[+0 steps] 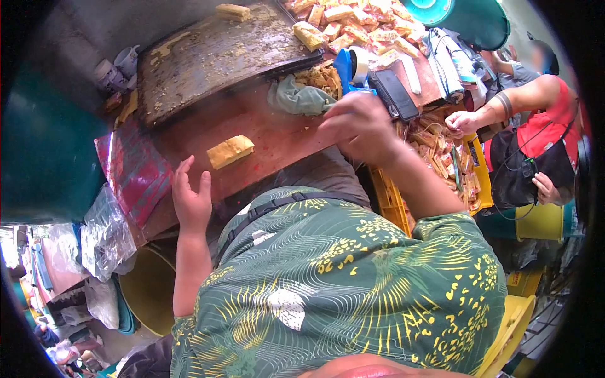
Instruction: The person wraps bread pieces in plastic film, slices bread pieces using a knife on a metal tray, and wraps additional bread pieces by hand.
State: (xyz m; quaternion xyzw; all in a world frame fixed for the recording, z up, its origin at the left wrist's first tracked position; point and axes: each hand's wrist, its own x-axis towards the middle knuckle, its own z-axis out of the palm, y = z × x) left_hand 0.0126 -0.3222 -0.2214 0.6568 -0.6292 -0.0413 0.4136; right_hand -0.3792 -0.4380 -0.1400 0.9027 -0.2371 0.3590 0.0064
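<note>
A single yellow-brown cake bar lies unwrapped on the reddish table. My left hand is beside it at the table's front edge, fingers and thumb apart, holding nothing. Raised over the table's right part is my right hand, slightly blurred, with its fingers loosely bent and apart and nothing visible in them. Close to that hand are a grey-green cloth and a blue tape dispenser with a roll of tape.
A dark baking tray with crumbs holds one cake bar at its far edge. Wrapped bars are heaped behind. A yellow crate of bars stands right, near a co-worker in red. Pink-red plastic sheeting lies left.
</note>
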